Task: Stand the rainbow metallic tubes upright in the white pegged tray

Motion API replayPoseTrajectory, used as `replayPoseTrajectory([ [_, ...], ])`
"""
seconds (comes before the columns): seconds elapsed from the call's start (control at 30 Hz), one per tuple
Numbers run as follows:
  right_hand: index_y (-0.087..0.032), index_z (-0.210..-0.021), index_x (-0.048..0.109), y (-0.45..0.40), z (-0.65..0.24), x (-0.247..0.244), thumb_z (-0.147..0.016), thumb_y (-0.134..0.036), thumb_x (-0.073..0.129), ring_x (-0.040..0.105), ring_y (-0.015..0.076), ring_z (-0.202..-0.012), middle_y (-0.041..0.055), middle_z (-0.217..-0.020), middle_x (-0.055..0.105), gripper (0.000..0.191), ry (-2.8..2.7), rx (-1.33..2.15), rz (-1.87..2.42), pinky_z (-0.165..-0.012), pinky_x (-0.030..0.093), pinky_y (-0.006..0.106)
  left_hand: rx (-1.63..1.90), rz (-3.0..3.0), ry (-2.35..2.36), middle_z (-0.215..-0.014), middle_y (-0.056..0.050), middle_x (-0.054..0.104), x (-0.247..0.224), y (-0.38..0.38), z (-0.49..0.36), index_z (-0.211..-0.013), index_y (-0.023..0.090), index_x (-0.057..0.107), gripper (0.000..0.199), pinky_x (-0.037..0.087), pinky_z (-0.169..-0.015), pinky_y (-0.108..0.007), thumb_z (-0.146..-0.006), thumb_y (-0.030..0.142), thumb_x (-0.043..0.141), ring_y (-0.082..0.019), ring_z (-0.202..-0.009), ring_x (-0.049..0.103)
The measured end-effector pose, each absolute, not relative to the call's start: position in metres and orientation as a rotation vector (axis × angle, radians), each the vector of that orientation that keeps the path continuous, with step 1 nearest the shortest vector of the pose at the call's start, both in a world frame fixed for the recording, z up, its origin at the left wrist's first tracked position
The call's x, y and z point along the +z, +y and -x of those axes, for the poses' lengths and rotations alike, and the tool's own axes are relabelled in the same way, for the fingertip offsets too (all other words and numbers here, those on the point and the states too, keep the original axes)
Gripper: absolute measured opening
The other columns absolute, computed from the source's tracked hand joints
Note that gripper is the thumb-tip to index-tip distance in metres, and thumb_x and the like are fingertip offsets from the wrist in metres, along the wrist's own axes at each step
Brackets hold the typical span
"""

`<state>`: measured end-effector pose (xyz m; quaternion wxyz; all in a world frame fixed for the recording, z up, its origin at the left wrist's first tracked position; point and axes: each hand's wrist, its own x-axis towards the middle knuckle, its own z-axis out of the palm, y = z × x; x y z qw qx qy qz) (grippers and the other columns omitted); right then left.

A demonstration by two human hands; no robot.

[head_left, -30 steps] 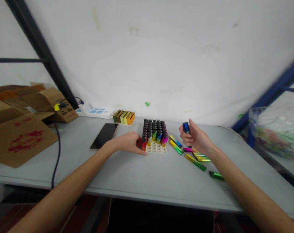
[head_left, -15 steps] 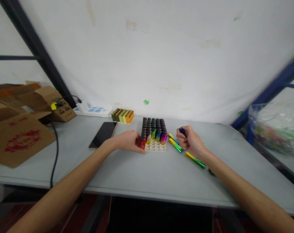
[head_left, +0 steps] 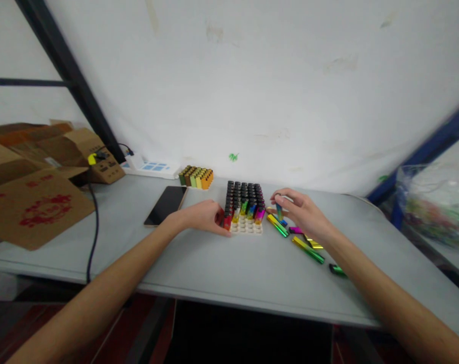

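A white holder (head_left: 246, 227) bears rows of upright lighters with black tops (head_left: 245, 192); its front holes are bare. My left hand (head_left: 206, 216) is at the holder's left side, its fingers closed around a red lighter (head_left: 227, 220) at the front left corner. Right of the holder, my right hand (head_left: 295, 207) pinches a blue lighter (head_left: 279, 208) above the table. Under and beside that hand lie loose shiny lighters, among them a yellow-green one (head_left: 278, 225), another yellow-green one (head_left: 308, 249) and a green one (head_left: 337, 270).
A second block of yellow, green and brown lighters (head_left: 196, 177) stands near the wall. Left of the holder lie a phone (head_left: 166, 206), a white power strip (head_left: 152, 169) and an open cardboard box (head_left: 43, 207) with a black cable (head_left: 96, 227). A clear plastic bag (head_left: 437, 197) is at the right.
My right hand has opened its fist into a fingertip pinch, and the blue lighter now shows more fully. The whole view has shifted slightly. My left hand stays at the holder.
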<state>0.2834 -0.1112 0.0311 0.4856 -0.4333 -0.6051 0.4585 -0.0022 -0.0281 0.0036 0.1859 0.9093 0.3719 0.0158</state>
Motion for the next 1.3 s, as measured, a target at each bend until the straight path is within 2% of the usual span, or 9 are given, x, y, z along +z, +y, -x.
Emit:
replayPoseTrajectory([
  [0.1, -0.02, -0.087, 0.069, -0.109, -0.278, 0.037, -0.082, -0.049, 0.074, 0.055, 0.0163, -0.078, 0.0004, -0.077, 0.059, 0.03, -1.597, 0.84, 1.098, -0.073, 0.048, 0.03, 0.044, -2.562, 1.036, -0.059, -0.002, 0.066, 0.003, -0.028, 0.003, -0.065, 0.018, 0.066, 0.055, 0.038, -0.055, -0.029, -0.065, 0.073, 0.07, -0.016, -0.055, 0.057],
  [0.2, -0.021, -0.09, 0.069, -0.104, -0.269, 0.045, -0.086, -0.05, 0.069, 0.055, 0.0154, -0.069, -0.0014, -0.069, 0.056, 0.029, -1.735, 0.642, 1.116, -0.069, 0.046, 0.03, 0.025, -2.561, 1.012, -0.061, -0.002, 0.067, 0.005, -0.029, 0.002, -0.068, 0.018, 0.067, 0.055, 0.038, -0.056, -0.029, -0.067, 0.074, 0.068, -0.017, -0.057, 0.058],
  [0.37, -0.021, -0.089, 0.069, -0.093, -0.261, 0.044, -0.088, -0.054, 0.066, 0.063, 0.0192, -0.071, 0.0037, -0.078, 0.07, 0.033, -2.053, 0.32, 1.195, -0.073, 0.048, 0.033, 0.023, -2.575, 1.015, -0.058, -0.002, 0.065, 0.006, -0.03, 0.002, -0.066, 0.019, 0.065, 0.056, 0.037, -0.055, -0.029, -0.067, 0.075, 0.067, -0.016, -0.055, 0.057],
  [0.57, -0.022, -0.094, 0.071, -0.086, -0.267, 0.024, -0.091, -0.053, 0.063, 0.064, 0.0196, -0.072, 0.0045, -0.081, 0.071, 0.032, -2.172, 0.253, 1.178, -0.074, 0.049, 0.033, 0.027, -2.575, 1.007, -0.057, -0.002, 0.064, 0.006, -0.03, 0.001, -0.066, 0.018, 0.067, 0.054, 0.036, -0.055, -0.029, -0.069, 0.072, 0.067, -0.016, -0.054, 0.056],
  [0.87, -0.021, -0.095, 0.075, -0.083, -0.259, 0.008, -0.089, -0.04, 0.07, 0.059, 0.0224, -0.092, 0.0096, -0.102, 0.057, 0.021, -2.167, 0.059, 0.976, -0.083, 0.053, 0.039, 0.001, -2.57, 0.992, -0.061, -0.002, 0.067, 0.006, -0.03, 0.002, -0.075, 0.017, 0.072, 0.057, 0.036, -0.054, -0.028, -0.07, 0.073, 0.066, -0.016, -0.055, 0.057],
  [1.03, -0.021, -0.093, 0.075, -0.082, -0.258, 0.0, -0.086, -0.036, 0.074, 0.06, 0.0243, -0.105, 0.0096, -0.109, 0.058, 0.017, -2.063, 0.103, 0.949, -0.093, 0.053, 0.042, -0.008, -2.572, 0.992, -0.062, -0.002, 0.067, 0.008, -0.031, 0.002, -0.076, 0.017, 0.073, 0.055, 0.037, -0.055, -0.028, -0.072, 0.071, 0.066, -0.016, -0.056, 0.057],
  [1.13, -0.022, -0.093, 0.073, -0.085, -0.257, -0.01, -0.086, -0.036, 0.073, 0.059, 0.0255, -0.108, 0.0096, -0.11, 0.057, 0.015, -2.009, 0.094, 0.976, -0.094, 0.053, 0.043, -0.012, -2.584, 1.005, -0.062, -0.002, 0.067, 0.009, -0.032, 0.001, -0.073, 0.017, 0.071, 0.055, 0.037, -0.055, -0.027, -0.071, 0.072, 0.066, -0.016, -0.056, 0.058],
  [1.2, -0.023, -0.103, 0.072, -0.088, -0.255, -0.014, -0.088, -0.035, 0.072, 0.057, 0.0264, -0.114, 0.0113, -0.119, 0.054, 0.019, -2.003, 0.078, 0.982, -0.095, 0.052, 0.043, -0.022, -2.595, 1.013, -0.062, -0.003, 0.067, 0.01, -0.032, 0.0, -0.07, 0.017, 0.069, 0.055, 0.037, -0.056, -0.027, -0.071, 0.072, 0.067, -0.016, -0.056, 0.058],
  [1.3, -0.025, -0.125, 0.062, -0.089, -0.257, -0.008, -0.088, -0.036, 0.071, 0.055, 0.0268, -0.118, 0.013, -0.129, 0.051, 0.039, -2.028, 0.07, 0.975, -0.098, 0.051, 0.044, -0.035, -2.6, 1.014, -0.062, -0.003, 0.067, 0.011, -0.032, 0.0, -0.069, 0.016, 0.068, 0.055, 0.038, -0.056, -0.027, -0.071, 0.071, 0.067, -0.016, -0.057, 0.058],
])
